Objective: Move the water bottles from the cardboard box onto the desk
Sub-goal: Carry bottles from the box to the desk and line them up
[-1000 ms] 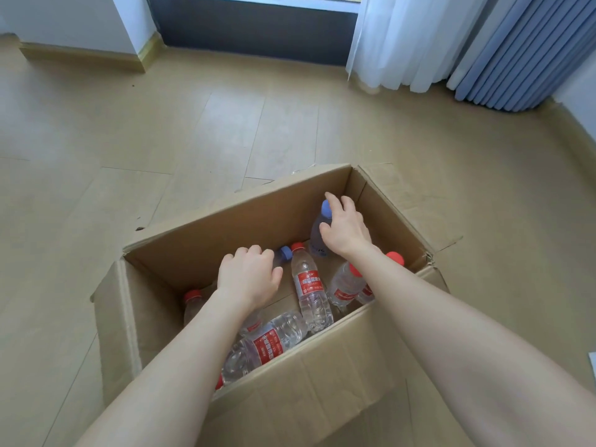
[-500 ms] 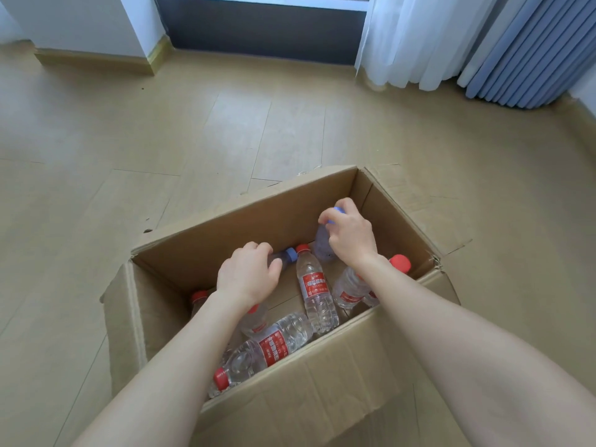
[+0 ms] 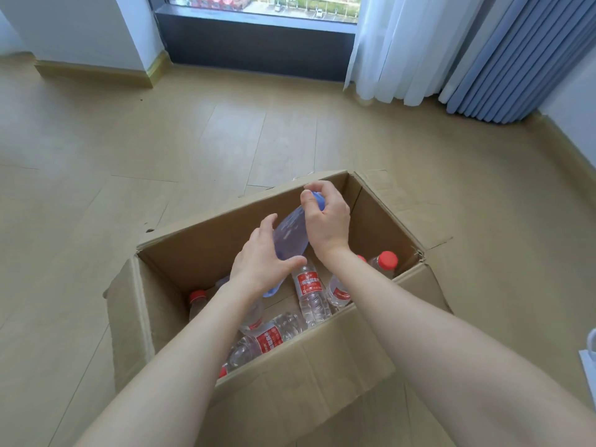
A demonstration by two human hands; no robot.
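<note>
I see the box [image 3: 322, 366] open on the wood floor [image 3: 129, 156], its left flap standing out to the side. Inside at the left wall one red-capped bottle [image 3: 197, 298] stands upright. Next comes the left hand [image 3: 263, 261]: its fingers are wide and almost straight, the thumb under the base of the blue bottle [image 3: 290, 235] and the forefinger along its side, touching it. This blue bottle is tilted above the inside of the box, with its cap [image 3: 317, 200] toward the far wall. The right hand [image 3: 327, 221] pinches it at the cap with curled fingers. Below the hands more clear bottles [image 3: 311, 295] with red labels lie on the box bottom, close together, and another [image 3: 385, 264] stands in the right near corner. Far at the right, a white curtain [image 3: 396, 50] hangs beside a blue one [image 3: 516, 59].
</note>
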